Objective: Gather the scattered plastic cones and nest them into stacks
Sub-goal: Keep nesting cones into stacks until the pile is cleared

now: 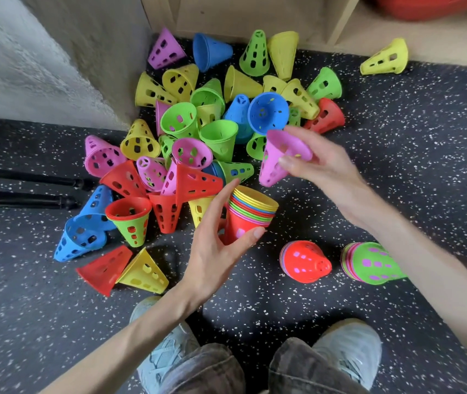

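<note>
At the far left, two dark bars point(24, 191) lie on the speckled black floor point(411, 172) beside a grey wall point(41, 66). Next to them sit nested blue cones point(84, 228), and just right of those a green cone point(134, 226) holds a red one inside it, wide mouths up. A red cone point(104, 268) and a yellow cone point(144, 273) lie on their sides, touching, in front. Behind them spreads the loose pile of cones point(198, 123), yellow, green, pink, blue and red, mostly tipped over and lying against each other in the corner by a wooden shelf unit point(255, 15).

The left hand point(215, 251) grips a nested stack point(250, 216), its fingers curled round the red outer cone; the stack stands mouth up, with yellow, blue, green and pink rims layered inside. Above and just right of it, the right hand point(320, 163) pinches a single pink cone point(280, 157) by its wide rim, fingers clamped on it, narrow end tilted down toward the stack without touching it.

Further right, two finished stacks lie on the floor near each other: a red-topped stack point(306, 261) and a green-topped stack point(374, 263). A lone yellow cone point(386, 58) lies well apart by the shelf. Below, two pale shoes point(351, 351) and jeans show.
</note>
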